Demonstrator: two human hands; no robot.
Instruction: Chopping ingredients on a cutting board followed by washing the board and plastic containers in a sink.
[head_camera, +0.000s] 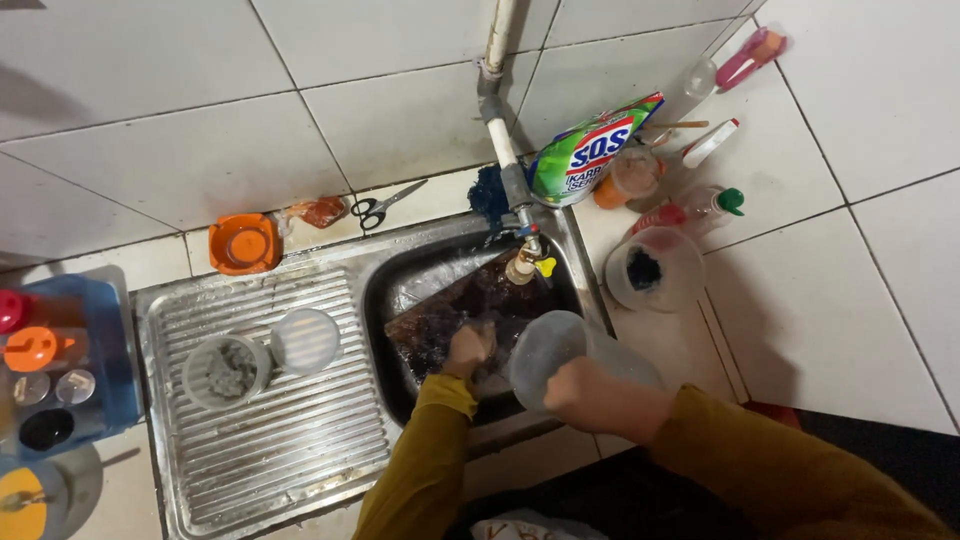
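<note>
- We see a dark, wet rectangular tray (470, 305) lying tilted in the steel sink basin (395, 290), just under the tap (524, 258).
- Our left hand (468, 350) presses down on the near edge of the tray; the fingers look curled together against it, though whether they clamp a sponge or cloth we cannot tell.
- Our right hand (580, 390) has its grip closed around a clear plastic jug (560, 352), which is tipped with its mouth toward the tray.
- To do this well, we judge that the jug should stay low and close over the tray so water lands on it and not outside the basin, while the left hand keeps the tray from sliding.
- On the ribbed drainboard (270, 430) to the left stand two round clear containers (228, 370), one beside the other.
- Behind the sink, on the tiled table, lie an orange lid (243, 243) and a pair of scissors (378, 208).
- To the right of the tap are a green cleaner pouch (590, 150), several bottles (700, 208) and a clear tub (655, 270) holding something dark blue.
- At far left a blue bin (110, 350) holds small bottles.
</note>
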